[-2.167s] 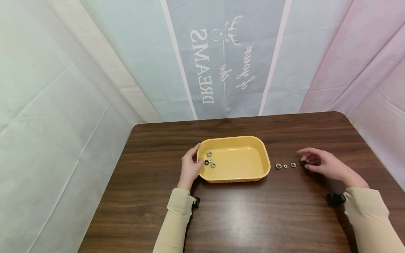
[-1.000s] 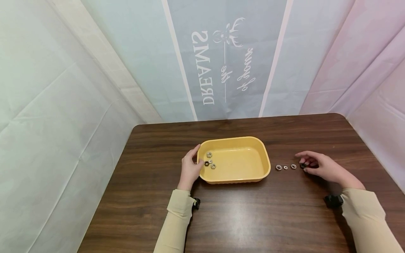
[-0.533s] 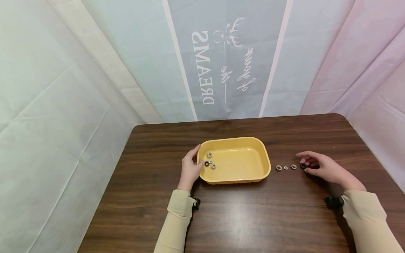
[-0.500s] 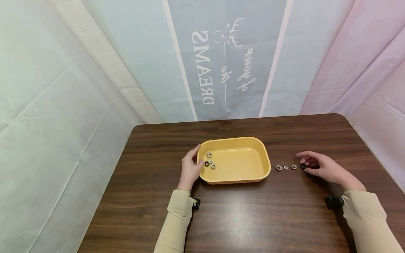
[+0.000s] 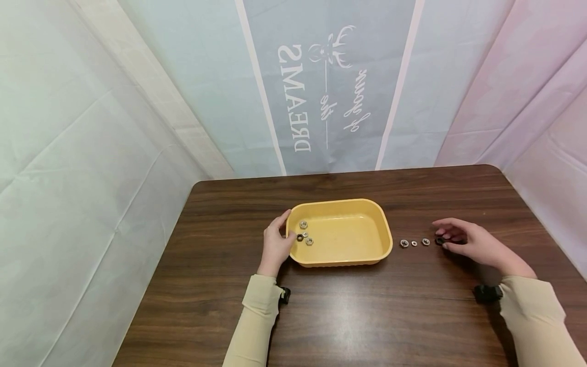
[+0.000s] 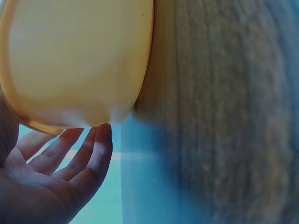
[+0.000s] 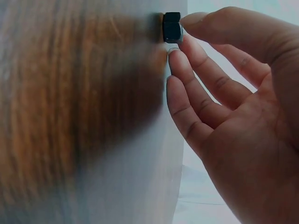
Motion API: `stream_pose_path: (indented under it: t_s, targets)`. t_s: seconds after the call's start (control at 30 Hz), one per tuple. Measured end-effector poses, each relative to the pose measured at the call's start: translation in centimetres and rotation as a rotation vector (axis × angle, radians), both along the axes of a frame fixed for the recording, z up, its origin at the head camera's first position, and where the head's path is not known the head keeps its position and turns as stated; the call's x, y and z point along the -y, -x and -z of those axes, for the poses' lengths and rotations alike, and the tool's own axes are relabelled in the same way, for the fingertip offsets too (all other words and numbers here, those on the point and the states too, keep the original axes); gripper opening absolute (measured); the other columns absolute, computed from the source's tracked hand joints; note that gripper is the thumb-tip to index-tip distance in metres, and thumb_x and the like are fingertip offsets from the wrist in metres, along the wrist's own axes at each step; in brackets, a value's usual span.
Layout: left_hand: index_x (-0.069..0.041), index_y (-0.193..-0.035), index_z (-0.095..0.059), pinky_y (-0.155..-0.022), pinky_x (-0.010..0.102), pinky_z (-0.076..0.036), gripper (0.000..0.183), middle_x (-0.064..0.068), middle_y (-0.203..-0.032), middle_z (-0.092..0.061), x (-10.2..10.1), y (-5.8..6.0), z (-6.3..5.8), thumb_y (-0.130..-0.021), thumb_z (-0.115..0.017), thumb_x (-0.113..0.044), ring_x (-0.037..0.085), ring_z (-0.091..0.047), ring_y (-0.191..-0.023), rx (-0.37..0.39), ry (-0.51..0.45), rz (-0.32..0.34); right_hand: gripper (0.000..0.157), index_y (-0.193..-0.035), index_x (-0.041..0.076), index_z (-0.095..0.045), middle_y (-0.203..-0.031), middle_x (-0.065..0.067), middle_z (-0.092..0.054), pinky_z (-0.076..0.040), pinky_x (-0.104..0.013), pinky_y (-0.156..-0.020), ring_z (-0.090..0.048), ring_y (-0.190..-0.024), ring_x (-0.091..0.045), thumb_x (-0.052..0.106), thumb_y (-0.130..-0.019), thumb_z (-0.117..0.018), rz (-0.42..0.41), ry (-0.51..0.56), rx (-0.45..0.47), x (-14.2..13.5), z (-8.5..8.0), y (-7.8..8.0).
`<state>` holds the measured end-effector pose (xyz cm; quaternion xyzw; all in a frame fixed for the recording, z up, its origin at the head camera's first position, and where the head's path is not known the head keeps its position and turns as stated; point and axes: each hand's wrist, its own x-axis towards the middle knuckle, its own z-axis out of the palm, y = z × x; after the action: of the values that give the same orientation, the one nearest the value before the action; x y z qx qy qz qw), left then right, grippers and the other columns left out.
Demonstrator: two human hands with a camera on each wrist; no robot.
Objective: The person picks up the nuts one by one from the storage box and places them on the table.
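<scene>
The left hand point(image 5: 273, 250) grips the left end of a yellow plastic tray point(image 5: 350, 237), thumb over the rim and fingers outside; the left wrist view shows these fingers against the tray wall. Inside, near the thumb, lie two silver nuts point(image 5: 300, 225), a black nut point(image 5: 297, 238) and a tiny pale one point(image 5: 305, 235). On the right, a black nut point(image 7: 172, 30) sits on the table. The right hand point(image 5: 479, 248) is around it with loosely bent fingers, the thumb tip right at its edge. In the head view that nut is partly hidden by the fingers.
Left of the right hand, a silver nut point(image 5: 423, 243), a tiny nut point(image 5: 414, 244) and a larger silver nut point(image 5: 401, 245) stand in a row on the brown wooden table point(image 5: 339, 316). Pale printed cloth point(image 5: 220, 102) hangs behind the table's far edge.
The right hand has shifted slightly to the right, while the black nut has stayed on the table at the end of the row. The left hand and tray have not moved.
</scene>
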<state>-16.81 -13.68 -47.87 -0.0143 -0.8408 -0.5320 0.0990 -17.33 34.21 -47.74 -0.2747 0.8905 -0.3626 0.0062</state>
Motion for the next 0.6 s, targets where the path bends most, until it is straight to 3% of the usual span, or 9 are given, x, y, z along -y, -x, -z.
stream_pose_path:
  t_s: [0.2, 0.4, 0.6]
  targets:
    - [-0.006, -0.134, -0.056, -0.065, 0.025, -0.054, 0.059, 0.012, -0.119, -0.060, 0.0, 0.1, 0.0, -0.078, -0.059, 0.010, 0.026, -0.058, -0.098, -0.015, 0.023, -0.004, 0.046, -0.124, -0.005, -0.055, -0.100, -0.016, -0.063, -0.046, -0.013, -0.072, -0.060, -0.086, -0.012, -0.010, -0.080, -0.068, 0.026, 0.028, -0.002, -0.2, -0.5, -0.1]
    - [-0.007, -0.133, -0.058, -0.059, 0.025, -0.051, 0.059, 0.012, -0.112, -0.062, 0.0, 0.0, -0.3, -0.077, -0.061, 0.009, 0.021, -0.058, -0.086, -0.026, 0.057, -0.009, 0.044, -0.124, -0.007, -0.054, -0.100, -0.019, -0.062, -0.045, -0.011, -0.074, -0.059, -0.088, -0.010, -0.011, -0.081, -0.066, 0.043, 0.059, -0.015, -0.2, -1.2, -0.3]
    - [-0.008, -0.132, -0.059, -0.059, 0.024, -0.050, 0.059, 0.011, -0.104, -0.064, 0.1, -0.1, -0.6, -0.076, -0.062, 0.008, 0.018, -0.057, -0.079, -0.032, 0.077, -0.023, 0.045, -0.125, -0.003, -0.055, -0.102, -0.013, -0.063, -0.045, -0.011, -0.074, -0.060, -0.090, -0.007, -0.010, -0.082, -0.066, 0.071, 0.062, -0.035, 0.0, -1.8, -0.6]
